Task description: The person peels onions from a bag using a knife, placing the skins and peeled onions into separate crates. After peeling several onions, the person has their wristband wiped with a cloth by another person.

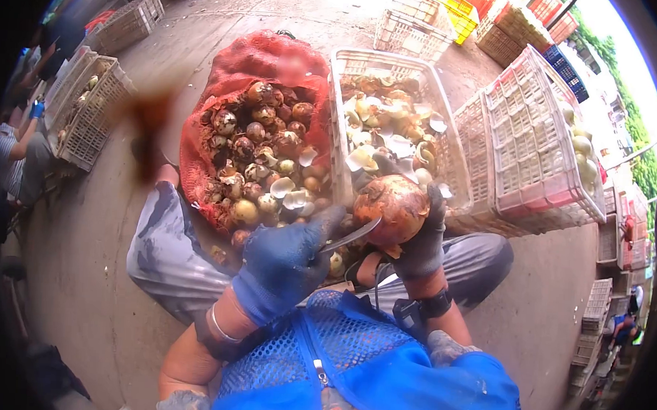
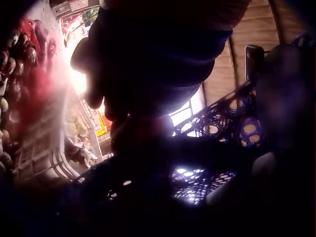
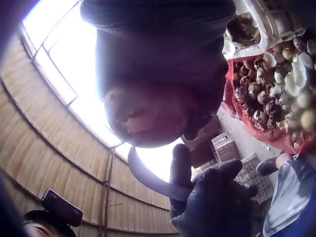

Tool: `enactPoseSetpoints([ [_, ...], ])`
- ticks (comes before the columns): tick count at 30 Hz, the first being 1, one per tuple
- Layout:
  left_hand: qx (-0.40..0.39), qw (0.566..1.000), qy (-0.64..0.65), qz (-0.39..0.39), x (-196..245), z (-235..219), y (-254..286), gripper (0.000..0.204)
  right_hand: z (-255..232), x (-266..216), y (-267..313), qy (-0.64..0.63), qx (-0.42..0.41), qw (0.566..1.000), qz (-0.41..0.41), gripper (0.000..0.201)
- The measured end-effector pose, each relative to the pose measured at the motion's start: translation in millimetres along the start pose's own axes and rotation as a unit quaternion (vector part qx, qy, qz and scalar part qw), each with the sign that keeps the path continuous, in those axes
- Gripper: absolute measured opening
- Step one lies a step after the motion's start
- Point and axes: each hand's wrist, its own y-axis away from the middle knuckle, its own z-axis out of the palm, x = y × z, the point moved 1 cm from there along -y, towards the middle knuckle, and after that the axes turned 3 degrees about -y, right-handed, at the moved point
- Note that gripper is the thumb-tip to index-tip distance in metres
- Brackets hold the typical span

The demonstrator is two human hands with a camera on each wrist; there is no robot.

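My left hand [image 1: 276, 267], in a blue glove, grips a knife [image 1: 353, 234] with a curved blade. In the head view the blade tip overlaps the lower left side of a large onion [image 1: 393, 208] with brown, partly torn skin. My right hand [image 1: 423, 254], in a dark glove, holds that onion from the right, fingers around its side. From the right wrist, the curved blade [image 3: 148, 175] shows just under the onion [image 3: 143, 121]. The left wrist view is mostly dark, and the knife is hidden there.
A red mesh sack [image 1: 199, 137] full of onions lies open ahead on the left. Beside it stands a white crate [image 1: 338, 95] of peels and pale layers. Stacked crates [image 1: 525, 140] with pale onions rise at the right. Another person [image 1: 16, 147] sits by crates at far left.
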Motion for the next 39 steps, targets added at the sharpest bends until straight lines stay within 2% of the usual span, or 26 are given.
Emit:
enactPoseSetpoints([
  [2, -0.005, 1.0, -0.031, 0.002, -1.7, 7.4, 1.2, 0.058, -10.6, 5.9, 8.0, 0.219, -0.029, 0.972, -0.081, 0.122],
  [3, -0.008, 0.997, -0.073, -0.003, -2.0, 11.8, 1.8, 0.06, -10.6, 11.2, 10.2, 0.215, -0.032, 0.973, -0.08, 0.122],
  [6, 0.003, 0.994, -0.112, 0.003, -15.4, 32.9, 2.4, 0.062, -1.4, 20.4, 12.2, 0.104, -0.073, 0.989, -0.075, 0.119],
  [8, 0.057, 0.994, -0.097, 0.015, -30.9, 50.6, 2.8, 0.057, 16.8, 21.8, 8.0, -0.073, -0.031, 0.995, 0.057, 0.118],
  [9, 0.049, 0.994, -0.097, -0.012, -37.0, 58.0, 5.5, 0.055, 17.3, 23.1, 8.9, -0.076, -0.034, 0.995, 0.061, 0.118],
  [11, 0.045, 0.995, -0.079, -0.036, -42.7, 66.3, 9.0, 0.054, 15.6, 27.0, 8.4, -0.342, -0.026, 0.92, 0.191, 0.075],
  [12, 0.043, 0.996, -0.058, -0.058, -41.8, 68.1, 9.6, 0.053, 15.2, 28.1, 7.6, -0.462, -0.021, 0.85, 0.252, 0.069],
  [13, 0.048, 0.995, 0.013, -0.089, -37.8, 67.9, 11.8, 0.052, 15.4, 27.6, 3.8, -0.46, -0.024, 0.85, 0.257, 0.069],
  [14, 0.05, 0.994, 0.015, -0.093, -32.2, 62.7, 9.9, 0.052, 15.8, 26.9, -0.4, -0.439, 0.043, 0.85, 0.289, 0.073],
  [15, 0.007, 0.994, -0.022, -0.104, -27.9, 59.1, 8.3, 0.052, 15.6, 25.7, -3.4, -0.414, 0.113, 0.845, 0.32, 0.078],
  [16, -0.037, 0.991, -0.058, -0.116, -26.4, 58.8, 8.4, 0.053, 16.0, 22.3, -6.3, -0.412, 0.111, 0.845, 0.324, 0.078],
  [17, -0.013, 0.995, -0.066, -0.072, -33.0, 65.8, 10.6, 0.051, 16.9, 17.9, -7.7, -0.386, 0.094, 0.86, 0.319, 0.078],
  [18, -0.016, 0.995, -0.062, -0.077, -43.6, 75.2, 13.0, 0.051, 17.1, 15.8, -6.5, -0.361, 0.079, 0.875, 0.313, 0.078],
  [20, 0.021, 0.992, -0.122, 0.019, -61.4, 88.4, 14.7, 0.052, 17.6, 20.6, -1.8, -0.251, 0.017, 0.922, 0.295, 0.077],
  [21, 0.052, 0.993, -0.084, 0.057, -64.9, 84.6, 8.6, 0.049, 16.8, 24.5, 1.1, -0.161, -0.031, 0.947, 0.276, 0.076],
  [22, 0.053, 0.994, -0.082, 0.055, -69.2, 85.9, 8.5, 0.049, 14.6, 27.2, 4.5, -0.067, -0.086, 0.961, 0.253, 0.075],
  [25, 0.082, 0.979, -0.142, 0.119, -84.1, 92.3, 12.8, 0.038, 8.4, 26.5, 8.5, 0.157, -0.248, 0.938, 0.185, 0.073],
  [27, 0.051, 0.972, -0.174, 0.149, -82.8, 75.3, 8.4, 0.039, 5.0, 25.8, 9.8, 0.193, -0.274, 0.925, 0.179, 0.072],
  [28, 0.026, 0.961, -0.207, 0.178, -79.6, 69.0, 4.4, 0.04, 2.6, 29.6, 7.2, -0.03, -0.211, 0.922, 0.324, 0.069],
  [29, 0.054, 0.964, -0.186, 0.18, -75.5, 67.5, 2.8, 0.044, -0.2, 32.8, 1.4, -0.251, -0.135, 0.853, 0.438, 0.065],
  [30, 0.055, 0.963, -0.186, 0.186, -73.0, 64.9, 1.9, 0.044, -0.4, 31.5, -6.2, -0.455, -0.055, 0.722, 0.518, 0.061],
  [31, 0.033, 0.963, -0.213, 0.162, -71.7, 62.5, 1.6, 0.046, -4.6, 18.8, -14.0, -0.435, -0.112, 0.767, 0.458, 0.063],
  [34, 0.029, 0.967, -0.224, 0.119, -59.8, 69.6, 7.2, 0.051, 4.7, 6.2, -11.8, -0.31, -0.072, 0.873, 0.37, 0.074],
  [36, 0.046, 0.987, -0.148, 0.031, -49.2, 78.3, 6.1, 0.051, 13.7, 0.2, -6.2, -0.283, -0.048, 0.891, 0.353, 0.074],
  [38, 0.045, 0.994, -0.103, 0.012, -47.1, 85.1, 4.4, 0.051, 14.4, 5.0, 0.8, -0.269, 0.002, 0.913, 0.308, 0.072],
  [39, 0.009, 0.999, -0.049, -0.004, -46.8, 88.2, 3.1, 0.059, 13.0, 8.4, 5.6, -0.274, 0.03, 0.913, 0.301, 0.071],
])
